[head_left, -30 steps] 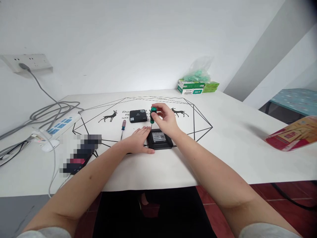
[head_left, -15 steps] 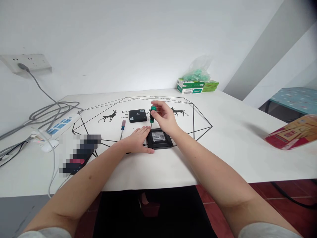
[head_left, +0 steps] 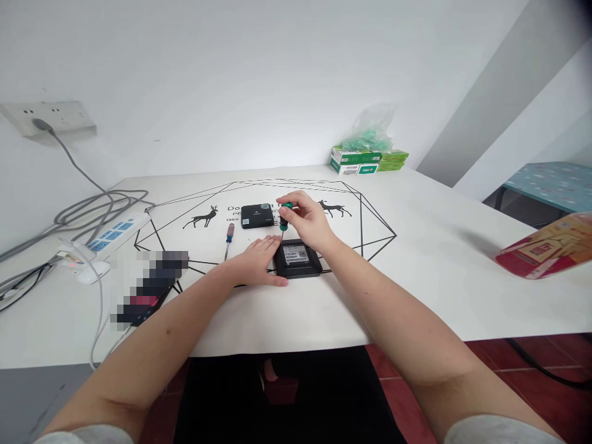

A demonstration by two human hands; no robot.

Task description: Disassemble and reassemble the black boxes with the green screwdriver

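The right hand [head_left: 308, 222] pinches the green screwdriver [head_left: 285, 217] upright between thumb and fingers, its tip at the far left corner of the case [head_left: 298, 259]; the left hand [head_left: 254, 265] lies at the case's left side, fingers together, thumb apart along the near edge, and the case rests labelled side up on the table [head_left: 319, 320]

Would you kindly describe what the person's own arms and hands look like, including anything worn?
The left hand and right hand wear no gloves, and no watch or bracelet shows. The forearms are bare; light grey sleeves end above the elbows. Whether there is a ring, I cannot tell.
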